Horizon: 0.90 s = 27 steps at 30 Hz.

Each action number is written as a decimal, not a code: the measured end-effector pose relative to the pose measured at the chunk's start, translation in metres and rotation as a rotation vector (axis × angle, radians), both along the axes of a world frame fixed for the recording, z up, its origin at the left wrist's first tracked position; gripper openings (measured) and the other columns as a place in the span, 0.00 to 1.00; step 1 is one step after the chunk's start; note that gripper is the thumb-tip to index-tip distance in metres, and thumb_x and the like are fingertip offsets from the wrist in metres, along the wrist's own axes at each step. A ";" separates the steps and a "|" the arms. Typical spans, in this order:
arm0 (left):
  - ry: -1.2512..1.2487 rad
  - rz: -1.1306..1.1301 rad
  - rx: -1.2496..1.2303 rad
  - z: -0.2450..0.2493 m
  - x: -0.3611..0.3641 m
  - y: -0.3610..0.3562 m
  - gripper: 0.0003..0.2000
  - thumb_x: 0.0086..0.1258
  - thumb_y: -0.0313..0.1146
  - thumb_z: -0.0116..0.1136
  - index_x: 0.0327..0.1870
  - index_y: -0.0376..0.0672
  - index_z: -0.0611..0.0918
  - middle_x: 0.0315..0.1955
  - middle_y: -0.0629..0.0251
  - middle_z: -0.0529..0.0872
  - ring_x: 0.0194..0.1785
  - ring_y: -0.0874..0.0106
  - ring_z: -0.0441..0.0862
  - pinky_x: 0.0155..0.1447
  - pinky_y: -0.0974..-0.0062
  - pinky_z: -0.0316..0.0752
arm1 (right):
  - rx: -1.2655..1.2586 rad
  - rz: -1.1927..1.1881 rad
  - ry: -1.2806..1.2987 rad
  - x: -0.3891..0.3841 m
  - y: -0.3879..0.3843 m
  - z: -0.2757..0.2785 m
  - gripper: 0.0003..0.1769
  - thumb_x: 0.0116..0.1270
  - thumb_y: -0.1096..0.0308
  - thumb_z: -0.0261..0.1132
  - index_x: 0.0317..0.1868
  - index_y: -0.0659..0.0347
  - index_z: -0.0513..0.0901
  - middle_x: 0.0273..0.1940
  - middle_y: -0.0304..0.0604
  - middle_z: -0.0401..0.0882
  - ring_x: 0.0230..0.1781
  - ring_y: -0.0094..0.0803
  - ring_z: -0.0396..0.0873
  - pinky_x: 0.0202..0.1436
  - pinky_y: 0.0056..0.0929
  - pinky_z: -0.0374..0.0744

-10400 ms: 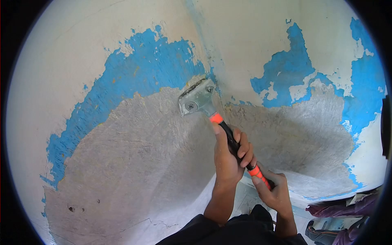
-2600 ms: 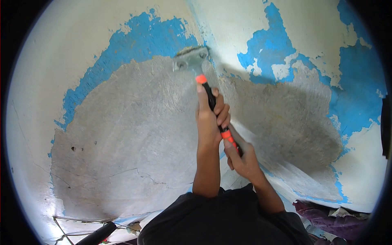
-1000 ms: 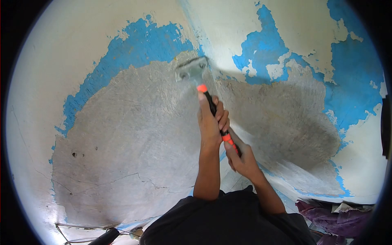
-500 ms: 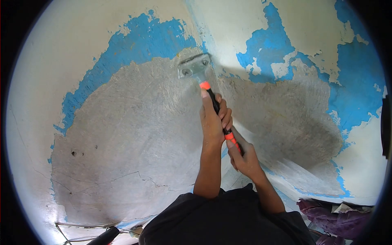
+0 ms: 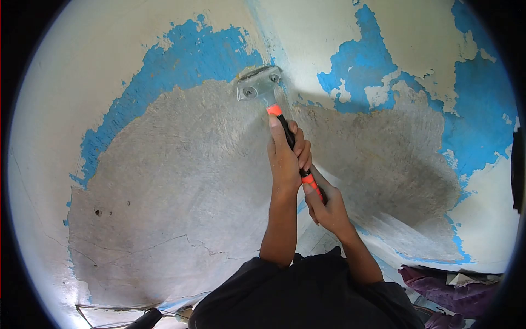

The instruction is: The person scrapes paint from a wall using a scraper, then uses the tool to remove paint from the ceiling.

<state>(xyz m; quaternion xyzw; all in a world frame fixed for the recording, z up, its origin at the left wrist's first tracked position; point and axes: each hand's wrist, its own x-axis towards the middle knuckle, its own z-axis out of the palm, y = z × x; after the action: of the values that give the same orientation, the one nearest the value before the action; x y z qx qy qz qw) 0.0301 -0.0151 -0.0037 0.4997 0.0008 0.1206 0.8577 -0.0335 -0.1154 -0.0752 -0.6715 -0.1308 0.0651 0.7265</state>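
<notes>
Both hands are closed around the black-and-orange handle of a scraper (image 5: 260, 86): the left hand (image 5: 286, 156) grips mid-handle, the right hand (image 5: 327, 207) its lower end. Blue paint (image 5: 189, 60) and bare grey wall (image 5: 181, 148) surround the scraper's head, upper centre, above both hands.

The left hand (image 5: 286, 156) covers the middle of the handle of the scraper (image 5: 259, 86), and its palm is out of sight; the right hand (image 5: 325, 207) hides part of the handle's near end. Whether the blade's edge touches the wall (image 5: 181, 142) cannot be told. The dark shirt (image 5: 307, 296) is cut off at the near edge, as is the black tube (image 5: 145, 318) at near left. The purple cloth (image 5: 444, 290) at near right runs into the dark rim, and the black object (image 5: 516, 170) at far right is too cut off to identify.
</notes>
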 end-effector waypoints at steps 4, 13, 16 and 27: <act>-0.004 -0.026 -0.019 -0.010 -0.005 0.004 0.27 0.76 0.64 0.39 0.35 0.45 0.69 0.14 0.77 0.59 0.12 0.85 0.52 0.14 0.84 0.51 | 0.005 0.000 -0.043 -0.005 0.000 -0.007 0.29 0.75 0.64 0.58 0.72 0.65 0.66 0.25 0.35 0.71 0.26 0.17 0.66 0.32 0.19 0.69; 0.011 0.010 0.025 -0.004 -0.002 0.001 0.28 0.76 0.64 0.37 0.34 0.44 0.69 0.14 0.76 0.59 0.12 0.84 0.54 0.14 0.82 0.52 | 0.018 0.020 0.005 -0.002 -0.003 0.001 0.28 0.75 0.65 0.58 0.71 0.66 0.67 0.27 0.38 0.74 0.28 0.18 0.68 0.34 0.20 0.70; 0.026 0.018 0.022 -0.015 -0.005 0.003 0.27 0.76 0.64 0.40 0.35 0.45 0.69 0.14 0.77 0.59 0.12 0.85 0.53 0.14 0.83 0.51 | 0.020 -0.010 -0.096 -0.001 0.003 -0.017 0.28 0.75 0.64 0.58 0.71 0.66 0.66 0.25 0.36 0.73 0.25 0.17 0.68 0.31 0.19 0.70; 0.043 0.007 0.042 -0.023 -0.004 0.005 0.27 0.76 0.63 0.38 0.34 0.45 0.69 0.14 0.77 0.59 0.12 0.84 0.53 0.14 0.83 0.51 | 0.027 0.001 -0.102 0.001 0.005 -0.029 0.30 0.76 0.62 0.57 0.73 0.66 0.64 0.20 0.31 0.68 0.20 0.15 0.66 0.26 0.19 0.68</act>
<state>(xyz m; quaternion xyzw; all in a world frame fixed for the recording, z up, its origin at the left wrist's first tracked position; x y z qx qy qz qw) 0.0263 -0.0098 -0.0269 0.5201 0.0184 0.1130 0.8464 -0.0330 -0.1102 -0.1043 -0.6640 -0.1688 0.0293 0.7279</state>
